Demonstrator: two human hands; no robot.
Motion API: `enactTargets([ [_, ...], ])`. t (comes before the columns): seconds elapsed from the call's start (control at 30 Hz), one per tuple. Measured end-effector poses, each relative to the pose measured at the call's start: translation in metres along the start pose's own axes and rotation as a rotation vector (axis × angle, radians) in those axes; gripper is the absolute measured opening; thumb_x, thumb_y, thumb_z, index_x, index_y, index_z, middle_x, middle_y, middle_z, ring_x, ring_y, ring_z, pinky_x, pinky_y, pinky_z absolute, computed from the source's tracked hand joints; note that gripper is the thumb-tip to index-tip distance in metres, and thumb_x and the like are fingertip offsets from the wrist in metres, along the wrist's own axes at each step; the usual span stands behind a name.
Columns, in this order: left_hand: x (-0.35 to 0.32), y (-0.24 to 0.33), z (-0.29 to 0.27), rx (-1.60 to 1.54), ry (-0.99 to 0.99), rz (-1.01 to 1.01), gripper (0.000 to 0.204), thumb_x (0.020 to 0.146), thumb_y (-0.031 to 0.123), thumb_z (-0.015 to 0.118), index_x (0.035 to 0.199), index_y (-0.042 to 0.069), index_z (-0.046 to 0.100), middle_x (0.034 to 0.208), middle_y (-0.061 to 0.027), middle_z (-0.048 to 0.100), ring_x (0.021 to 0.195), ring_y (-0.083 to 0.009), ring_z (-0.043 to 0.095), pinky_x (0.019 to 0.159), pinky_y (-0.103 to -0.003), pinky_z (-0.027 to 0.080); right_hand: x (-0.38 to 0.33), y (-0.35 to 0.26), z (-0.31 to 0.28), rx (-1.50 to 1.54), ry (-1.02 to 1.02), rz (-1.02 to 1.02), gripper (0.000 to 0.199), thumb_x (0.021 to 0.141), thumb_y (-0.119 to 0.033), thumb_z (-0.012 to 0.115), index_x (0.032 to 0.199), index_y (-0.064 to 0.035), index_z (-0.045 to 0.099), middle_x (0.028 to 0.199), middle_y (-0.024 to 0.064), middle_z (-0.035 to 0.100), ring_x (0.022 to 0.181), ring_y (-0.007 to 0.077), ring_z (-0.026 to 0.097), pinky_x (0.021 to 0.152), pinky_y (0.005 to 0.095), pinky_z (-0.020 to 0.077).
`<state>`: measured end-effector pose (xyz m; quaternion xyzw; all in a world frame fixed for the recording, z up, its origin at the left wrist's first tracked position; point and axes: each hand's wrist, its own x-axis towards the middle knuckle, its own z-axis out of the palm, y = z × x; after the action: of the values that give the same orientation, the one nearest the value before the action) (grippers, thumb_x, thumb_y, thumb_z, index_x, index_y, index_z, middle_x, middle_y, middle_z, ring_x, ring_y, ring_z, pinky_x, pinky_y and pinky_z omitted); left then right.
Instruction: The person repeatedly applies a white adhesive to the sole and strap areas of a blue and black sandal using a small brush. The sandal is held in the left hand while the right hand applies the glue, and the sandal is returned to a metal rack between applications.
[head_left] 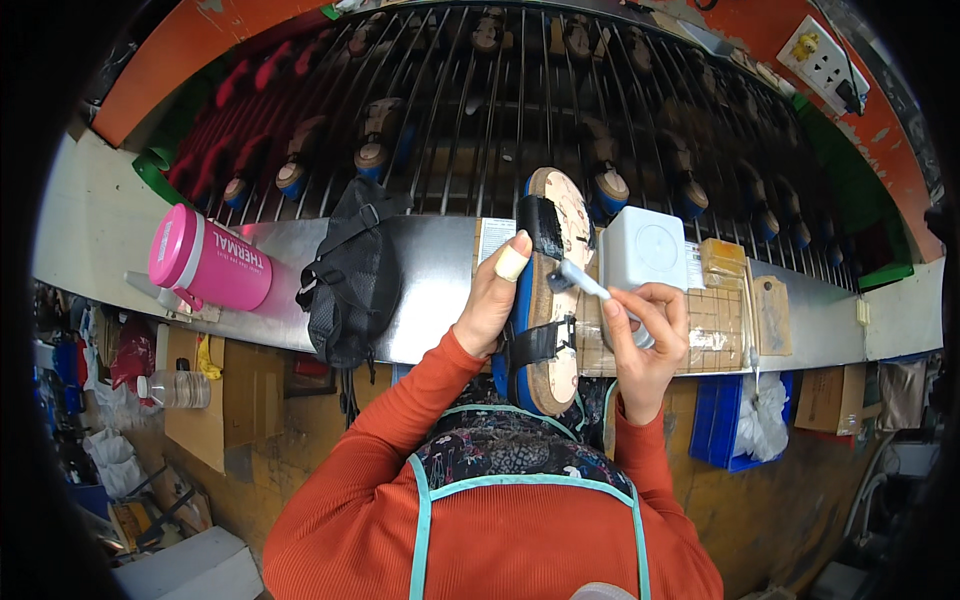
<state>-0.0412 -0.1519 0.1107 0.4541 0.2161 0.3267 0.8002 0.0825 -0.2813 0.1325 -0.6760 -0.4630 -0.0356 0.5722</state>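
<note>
Near the middle of the metal table (420,300), the left hand (492,300) clasps the blue edge of a sandal (548,300), its fingers curled round the side while a taped fingertip presses the black front strap. The right hand (640,345) pinches a grey pen-like tool (590,285), tip resting on the cork-coloured footbed; it may be a marker or a glue applicator. The sandal looks light and fairly stiff in the sole, with soft straps, so it is best gripped by the sole's edges. A white box (645,245) sits just right of it, a pink flask (210,262) far left.
</note>
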Motion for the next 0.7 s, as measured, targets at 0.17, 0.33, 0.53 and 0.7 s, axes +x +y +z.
enactTargets([
  [0.17, -0.002, -0.002, -0.008, 0.145, -0.026, 0.076, 0.066, 0.095, 0.058, 0.046, 0.122, -0.001, 0.053, 0.107, -0.0083, 0.062, 0.092, -0.0119, 0.061, 0.081, -0.027, 0.051, 0.007, -0.002, 0.002, -0.224, 0.05, -0.156, 0.019, 0.074, -0.013, 0.08, 0.093, -0.0121, 0.076, 0.089, 0.0006, 0.059, 0.07, 0.0105, 0.051, 0.075, 0.0287, 0.0299],
  [0.33, 0.002, -0.005, -0.017, 0.158, -0.016, 0.123, 0.056, 0.096, 0.053, 0.05, 0.111, 0.0, 0.058, 0.098, -0.0034, 0.061, 0.087, -0.0082, 0.055, 0.079, -0.024, 0.046, 0.007, 0.003, 0.008, -0.307, 0.166, -0.321, 0.022, 0.071, -0.011, 0.081, 0.092, -0.0125, 0.076, 0.089, 0.0014, 0.06, 0.076, 0.0132, 0.053, 0.077, 0.0305, 0.0297],
  [0.53, 0.009, -0.004, -0.024, 0.199, -0.023, 0.117, 0.066, 0.097, 0.058, 0.041, 0.123, -0.001, 0.054, 0.107, -0.0076, 0.065, 0.091, -0.0122, 0.064, 0.081, -0.027, 0.053, -0.005, 0.011, 0.007, -0.121, 0.017, -0.173, 0.02, 0.07, -0.011, 0.081, 0.09, -0.0107, 0.076, 0.085, 0.0018, 0.061, 0.077, 0.014, 0.054, 0.075, 0.0307, 0.0304],
  [0.7, 0.014, -0.002, -0.022, 0.066, -0.01, 0.143, 0.053, 0.096, 0.051, 0.051, 0.109, 0.001, 0.059, 0.094, -0.0019, 0.06, 0.085, -0.0069, 0.055, 0.076, -0.022, 0.046, -0.01, 0.013, 0.001, -0.089, -0.063, -0.155, 0.019, 0.071, -0.011, 0.081, 0.089, -0.0101, 0.076, 0.085, 0.0015, 0.061, 0.075, 0.0142, 0.052, 0.074, 0.0304, 0.0304],
])
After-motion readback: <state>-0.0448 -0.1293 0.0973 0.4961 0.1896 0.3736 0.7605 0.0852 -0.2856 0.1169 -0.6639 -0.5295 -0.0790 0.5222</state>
